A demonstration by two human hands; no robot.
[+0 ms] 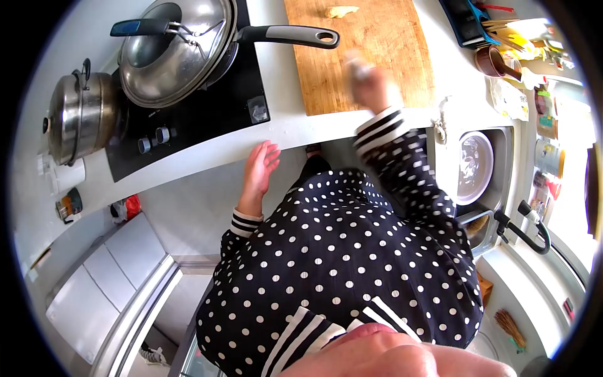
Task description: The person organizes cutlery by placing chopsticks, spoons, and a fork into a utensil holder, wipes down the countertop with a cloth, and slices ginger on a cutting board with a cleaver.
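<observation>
Over the right part of the wooden cutting board (320,75), my right hand (372,88) is smeared by motion. Its fingers are closed around something pale and blurred that I cannot make out. A light yellow piece of food (341,11) lies near the far edge of the board, beyond that hand. My left hand (260,166) hangs just below the counter's front edge, fingers apart and nothing in it. Nearest to it is the black cooktop (239,119).
A lidded pan (179,63) sits on the cooktop, its handle reaching over the board. A steel pot (85,116) stands at the left. On the right are a sink with a white basin (475,168), a black faucet (527,229) and a brown ladle (490,61).
</observation>
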